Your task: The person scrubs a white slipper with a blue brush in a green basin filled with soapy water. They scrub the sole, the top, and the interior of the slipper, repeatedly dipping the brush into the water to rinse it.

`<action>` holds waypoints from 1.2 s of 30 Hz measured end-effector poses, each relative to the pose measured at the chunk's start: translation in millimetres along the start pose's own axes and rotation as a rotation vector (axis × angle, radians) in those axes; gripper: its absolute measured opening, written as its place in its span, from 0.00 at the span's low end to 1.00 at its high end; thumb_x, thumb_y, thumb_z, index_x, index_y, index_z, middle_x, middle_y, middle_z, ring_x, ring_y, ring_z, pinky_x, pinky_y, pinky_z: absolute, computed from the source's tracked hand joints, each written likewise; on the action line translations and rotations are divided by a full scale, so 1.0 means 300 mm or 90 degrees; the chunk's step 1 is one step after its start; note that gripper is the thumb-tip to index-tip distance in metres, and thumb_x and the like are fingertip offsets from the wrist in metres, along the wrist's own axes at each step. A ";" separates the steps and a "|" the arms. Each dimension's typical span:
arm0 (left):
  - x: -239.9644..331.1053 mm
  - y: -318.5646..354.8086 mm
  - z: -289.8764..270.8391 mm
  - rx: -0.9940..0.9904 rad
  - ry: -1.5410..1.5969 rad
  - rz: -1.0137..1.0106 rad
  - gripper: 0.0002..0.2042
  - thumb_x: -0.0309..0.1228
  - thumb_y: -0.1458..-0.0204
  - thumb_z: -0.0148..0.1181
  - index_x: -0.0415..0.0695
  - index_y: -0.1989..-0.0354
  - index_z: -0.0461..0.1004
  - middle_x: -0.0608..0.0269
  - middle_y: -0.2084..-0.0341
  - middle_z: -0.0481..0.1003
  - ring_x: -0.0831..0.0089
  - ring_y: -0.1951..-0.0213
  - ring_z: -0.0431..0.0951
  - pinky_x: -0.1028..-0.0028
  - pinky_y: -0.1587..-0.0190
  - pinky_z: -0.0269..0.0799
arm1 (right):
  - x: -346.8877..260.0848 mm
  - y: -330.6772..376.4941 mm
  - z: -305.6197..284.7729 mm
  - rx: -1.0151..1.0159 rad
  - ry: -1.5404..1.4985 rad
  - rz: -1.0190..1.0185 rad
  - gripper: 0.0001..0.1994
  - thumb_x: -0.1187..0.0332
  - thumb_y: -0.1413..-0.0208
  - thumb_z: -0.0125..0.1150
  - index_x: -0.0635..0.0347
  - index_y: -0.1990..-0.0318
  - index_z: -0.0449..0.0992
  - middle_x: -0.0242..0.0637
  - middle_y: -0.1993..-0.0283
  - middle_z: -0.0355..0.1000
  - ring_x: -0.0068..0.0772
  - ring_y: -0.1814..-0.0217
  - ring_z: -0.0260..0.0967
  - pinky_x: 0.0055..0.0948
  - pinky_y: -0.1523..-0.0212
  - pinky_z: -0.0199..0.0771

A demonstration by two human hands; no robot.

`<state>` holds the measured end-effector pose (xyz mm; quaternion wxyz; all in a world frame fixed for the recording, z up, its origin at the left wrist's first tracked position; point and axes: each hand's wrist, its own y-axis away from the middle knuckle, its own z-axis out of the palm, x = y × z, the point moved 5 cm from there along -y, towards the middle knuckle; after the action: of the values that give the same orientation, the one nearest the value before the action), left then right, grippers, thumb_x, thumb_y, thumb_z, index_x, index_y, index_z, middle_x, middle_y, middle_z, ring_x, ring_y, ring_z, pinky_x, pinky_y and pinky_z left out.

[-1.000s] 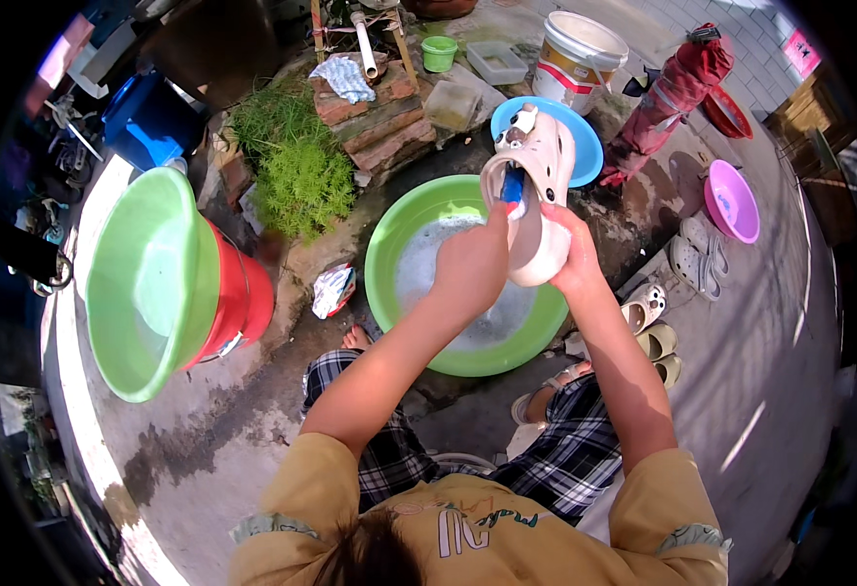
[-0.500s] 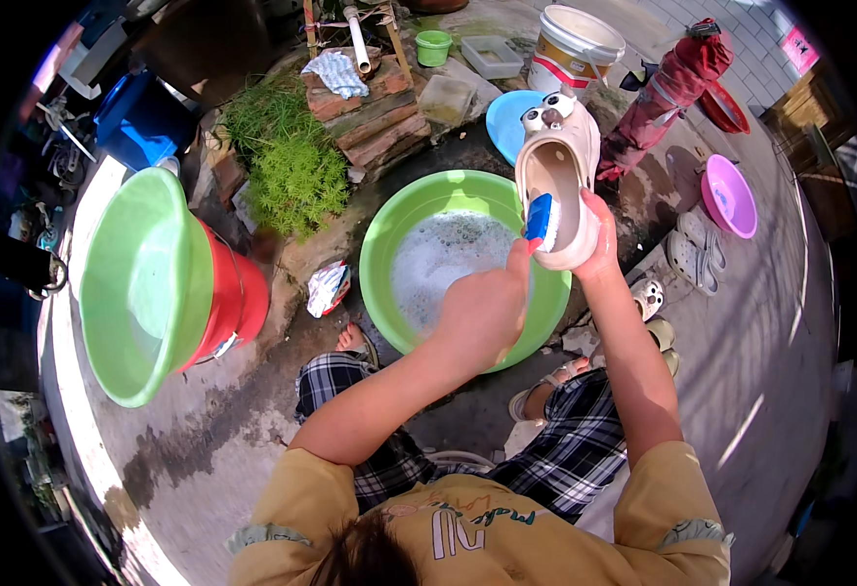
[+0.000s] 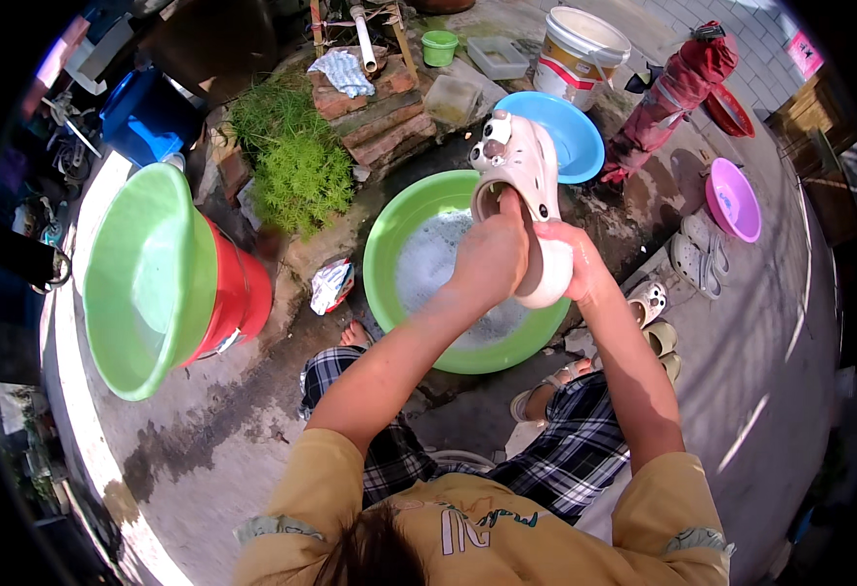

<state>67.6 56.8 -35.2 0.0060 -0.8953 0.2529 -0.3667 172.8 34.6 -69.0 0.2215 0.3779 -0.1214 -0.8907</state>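
A pale pink clog (image 3: pixel 528 156) with animal-eye decorations on its toe is held up over a green basin (image 3: pixel 383 244) of foamy water. My right hand (image 3: pixel 579 262) grips the clog by its heel side, fingers wrapped round it. Inside the clog's opening reaches my left hand (image 3: pixel 492 256), its fingers closed. The blue scrubbing brush it held half a second ago is now hidden by the hand and the shoe.
Left stands a red bucket (image 3: pixel 237 293) with a tilted green tub (image 3: pixel 106 293) against it. A blue basin (image 3: pixel 577 142) lies just beyond the clog. Grey clogs (image 3: pixel 692 259) and a purple basin (image 3: pixel 733 200) are at right. A crumpled packet (image 3: pixel 331 287) lies left of the green basin.
The clog has tilted and turned, its toe swinging left, showing more of its outer side. My left hand has moved left and into the opening, and the brush has gone out of sight.
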 end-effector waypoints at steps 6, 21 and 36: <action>0.041 0.070 -0.025 -0.103 0.041 0.027 0.22 0.24 0.54 0.49 0.30 0.48 0.56 0.45 0.79 0.73 0.49 0.74 0.75 0.57 0.71 0.70 | -0.036 -0.024 -0.057 0.034 -0.071 -0.017 0.22 0.64 0.55 0.59 0.63 0.52 0.66 0.40 0.60 0.71 0.37 0.60 0.71 0.36 0.54 0.70; -0.056 0.028 0.031 0.018 0.194 0.063 0.24 0.27 0.48 0.44 0.34 0.43 0.49 0.39 0.78 0.72 0.43 0.74 0.73 0.55 0.72 0.66 | 0.012 0.043 0.009 0.031 0.066 0.046 0.17 0.63 0.52 0.61 0.61 0.56 0.69 0.36 0.62 0.72 0.31 0.63 0.71 0.32 0.60 0.73; -0.094 0.021 0.063 -0.039 0.194 -0.055 0.21 0.25 0.47 0.42 0.35 0.45 0.52 0.39 0.67 0.72 0.44 0.67 0.73 0.58 0.65 0.68 | 0.046 -0.025 -0.024 0.082 0.121 0.040 0.31 0.48 0.54 0.61 0.58 0.47 0.63 0.37 0.54 0.68 0.31 0.52 0.67 0.34 0.51 0.67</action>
<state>60.1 60.9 -68.7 -0.0758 -0.8393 0.2230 -0.4901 167.3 34.0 -85.4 0.2354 0.4700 -0.1684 -0.8339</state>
